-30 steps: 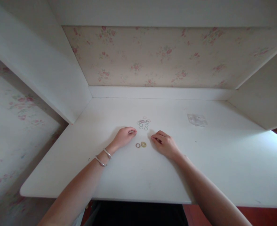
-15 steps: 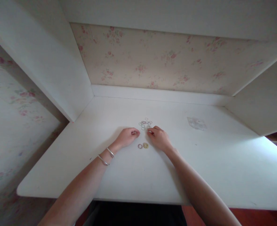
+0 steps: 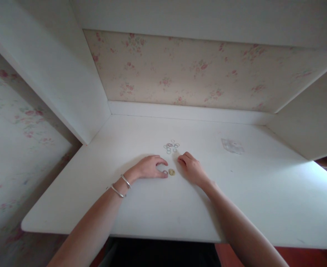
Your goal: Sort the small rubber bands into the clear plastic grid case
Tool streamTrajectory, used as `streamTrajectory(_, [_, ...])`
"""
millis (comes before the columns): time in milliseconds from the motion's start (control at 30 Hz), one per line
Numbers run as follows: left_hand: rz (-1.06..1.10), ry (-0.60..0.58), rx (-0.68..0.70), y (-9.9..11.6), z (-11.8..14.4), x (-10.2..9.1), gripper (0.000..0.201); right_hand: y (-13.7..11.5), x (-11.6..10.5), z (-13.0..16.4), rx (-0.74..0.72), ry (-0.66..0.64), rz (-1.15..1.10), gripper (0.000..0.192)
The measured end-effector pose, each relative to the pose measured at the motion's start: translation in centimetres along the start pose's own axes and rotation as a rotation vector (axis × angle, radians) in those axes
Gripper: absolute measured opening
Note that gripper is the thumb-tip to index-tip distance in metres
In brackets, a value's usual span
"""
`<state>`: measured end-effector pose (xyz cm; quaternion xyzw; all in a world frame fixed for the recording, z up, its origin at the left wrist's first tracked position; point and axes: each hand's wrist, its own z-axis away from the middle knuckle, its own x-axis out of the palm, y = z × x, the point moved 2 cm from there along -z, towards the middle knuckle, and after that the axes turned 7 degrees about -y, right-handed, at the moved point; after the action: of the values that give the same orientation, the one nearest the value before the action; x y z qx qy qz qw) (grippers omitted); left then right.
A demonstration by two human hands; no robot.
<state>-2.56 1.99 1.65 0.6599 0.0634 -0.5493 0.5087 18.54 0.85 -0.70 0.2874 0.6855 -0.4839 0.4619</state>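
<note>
Centrally, left hand (image 3: 149,168) fingertips touch the pink ring (image 3: 165,172), curled, grasp unclear; right hand (image 3: 192,168) narrow, contents hidden; pinch rings singly, lightly

Both forearms are showing bare, no sleeves. The left hand (image 3: 149,167) is wearing two thin silver bangles (image 3: 121,186) at the wrist; right hand (image 3: 192,168) is wearing nothing.

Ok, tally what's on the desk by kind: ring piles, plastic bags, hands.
Loose cluster of small rings: 1, rings too small to count
Sorted ring stacks, pinkish stack and yellow stack: 2
Clear plastic bag: 1
Hands, left hand and right hand: 2
Total: 6
</note>
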Motion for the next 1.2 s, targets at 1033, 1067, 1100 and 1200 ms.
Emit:
streamTrajectory(1033, [-0.056,0.156,-0.037,-0.2,-1.4,0.8,0.026,-0.9,-1.4,4.0,-0.168,0.011,-0.153,0.027])
streamTrajectory(1067, [-0.047,0.185,-0.050,-0.3,-1.9,0.7,0.025,-0.8,-1.5,4.0,-0.143,0.041,-0.171,0.028])
streamTrajectory(1100, [-0.045,0.213,-0.059,-0.5,-2.4,0.6,0.024,-0.6,-1.6,4.0,-0.115,0.078,-0.184,0.028])
streamTrajectory(1200, [-0.067,0.265,-0.083,-0.7,-3.8,0.4,0.022,-0.1,-1.8,3.9,-0.027,0.197,-0.200,0.029])
